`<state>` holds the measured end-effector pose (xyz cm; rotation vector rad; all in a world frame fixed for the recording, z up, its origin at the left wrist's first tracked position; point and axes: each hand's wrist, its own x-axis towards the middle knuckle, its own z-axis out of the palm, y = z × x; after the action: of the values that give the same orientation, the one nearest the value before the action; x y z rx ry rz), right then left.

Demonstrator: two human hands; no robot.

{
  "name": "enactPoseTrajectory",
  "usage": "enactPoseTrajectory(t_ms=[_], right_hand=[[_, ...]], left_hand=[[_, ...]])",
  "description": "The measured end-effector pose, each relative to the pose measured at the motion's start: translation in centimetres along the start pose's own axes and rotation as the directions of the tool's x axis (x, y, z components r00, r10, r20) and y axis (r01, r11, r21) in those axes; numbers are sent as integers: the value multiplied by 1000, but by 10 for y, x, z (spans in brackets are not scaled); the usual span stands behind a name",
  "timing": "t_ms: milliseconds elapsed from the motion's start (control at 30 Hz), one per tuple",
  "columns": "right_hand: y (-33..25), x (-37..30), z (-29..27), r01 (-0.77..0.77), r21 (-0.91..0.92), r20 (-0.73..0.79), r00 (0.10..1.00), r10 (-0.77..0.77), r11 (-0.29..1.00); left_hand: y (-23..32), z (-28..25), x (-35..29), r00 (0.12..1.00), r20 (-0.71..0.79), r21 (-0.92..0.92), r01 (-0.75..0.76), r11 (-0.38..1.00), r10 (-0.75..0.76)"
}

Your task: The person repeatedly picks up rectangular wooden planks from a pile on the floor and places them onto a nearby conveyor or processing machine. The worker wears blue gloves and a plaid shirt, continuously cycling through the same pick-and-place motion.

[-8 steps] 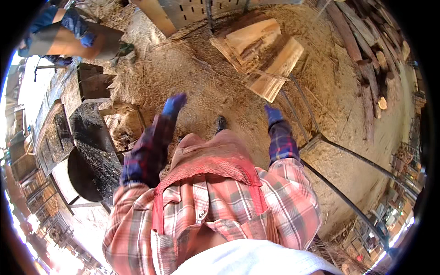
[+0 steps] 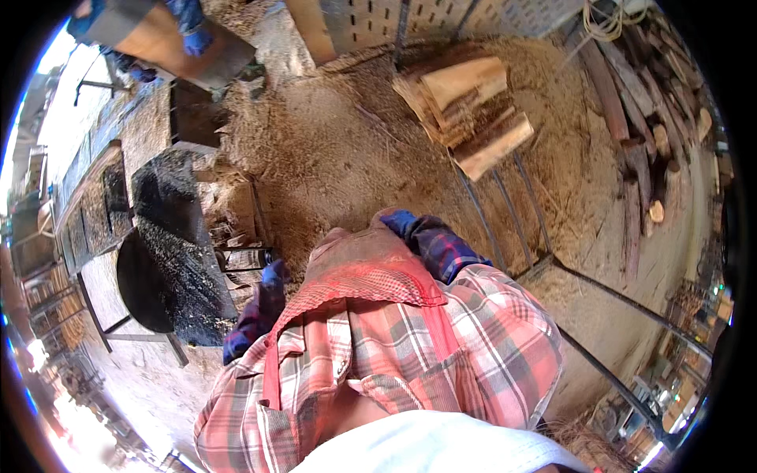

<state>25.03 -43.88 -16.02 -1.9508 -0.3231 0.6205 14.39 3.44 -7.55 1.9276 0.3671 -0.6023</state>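
My left hand (image 2: 274, 276), in a blue glove, hangs at my left side near a small metal part (image 2: 243, 258) of the black machine. Nothing shows in it, but its fingers are blurred. My right hand (image 2: 400, 224), gloved in blue as well, rests at the dusty red apron (image 2: 363, 260), by its far edge. Its fingers are too indistinct to read, and I cannot tell whether it grips the cloth. Left of me stands the sawdust-strewn black machine (image 2: 177, 244) with a dark round disc (image 2: 142, 280).
Split wood slabs (image 2: 465, 87) lie on a metal-legged stand ahead. Logs (image 2: 639, 134) are piled at far right. Metal bars (image 2: 623, 296) run along my right. At upper left, a co-worker's gloved hand (image 2: 197, 41) is at a large board (image 2: 158, 39).
My right hand has moved in leftward to the apron. My left hand has drawn back toward my side. The view has shifted, with the machine now appearing farther right.
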Motion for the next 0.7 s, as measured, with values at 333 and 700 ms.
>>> enactPoseTrajectory(t_ms=[333, 700], right_hand=[[20, -73, 103, -436, -617, -91, 866, 491, 655], [-15, -48, 131, -395, -332, -47, 914, 403, 857]], left_hand=[[-121, 87, 106, 678, 683, 298, -598, 744, 272], [-51, 59, 81, 966, 245, -462, 196, 865, -88]])
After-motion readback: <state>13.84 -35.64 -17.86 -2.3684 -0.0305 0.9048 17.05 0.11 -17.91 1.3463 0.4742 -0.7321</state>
